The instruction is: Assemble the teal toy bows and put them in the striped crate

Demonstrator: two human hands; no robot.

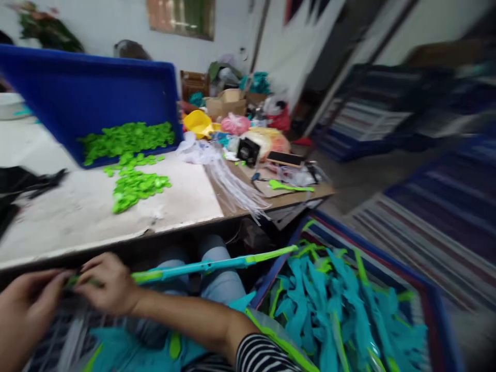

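My left hand (33, 310) is at the lower left edge, its thumb and fingers pinched together. Beside it, my right hand (110, 287) is closed with bent fingers. Between them shows a small green end, blurred. It appears to belong to a long, thin teal-and-lime-green plastic piece (209, 266), which stretches from behind my right hand across my knees to the right. What exactly the fingertips grip is partly hidden. More teal material (151, 349) with a green edge lies on my lap beneath my right forearm.
A striped-lined crate (434, 310) at lower right holds many teal and green pieces (321, 305). On the white table (186, 201), green discs (135, 188) spill from a tipped blue bin (124, 85). White strips (236, 181), a phone-like slab (285, 158) and bags crowd its right end.
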